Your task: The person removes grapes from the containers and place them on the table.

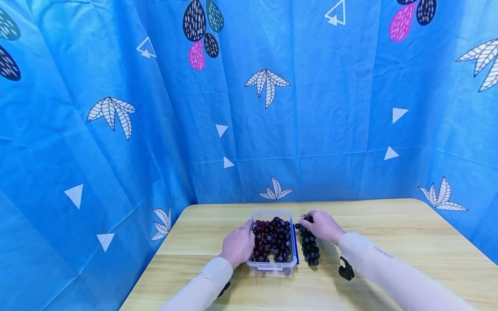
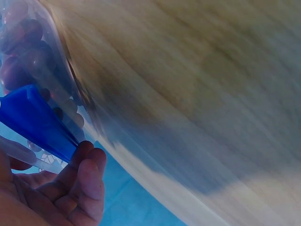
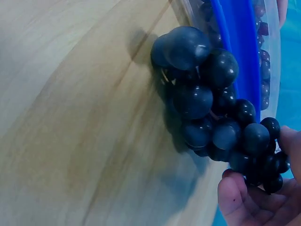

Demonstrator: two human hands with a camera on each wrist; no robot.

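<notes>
Beside the clear container (image 1: 270, 266) on the tabletop (image 1: 186, 255), clamps the dark grape bunch (image 1: 310, 249) in fingers of the right hand (image 1: 323, 226) and the container's side in those of the left hand (image 1: 238, 244).

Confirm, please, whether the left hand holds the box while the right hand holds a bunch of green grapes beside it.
Only the colour is wrong: the right wrist view shows the bunch of grapes dark, not green. The left hand does hold the box, and the right hand that bunch beside it.
</notes>
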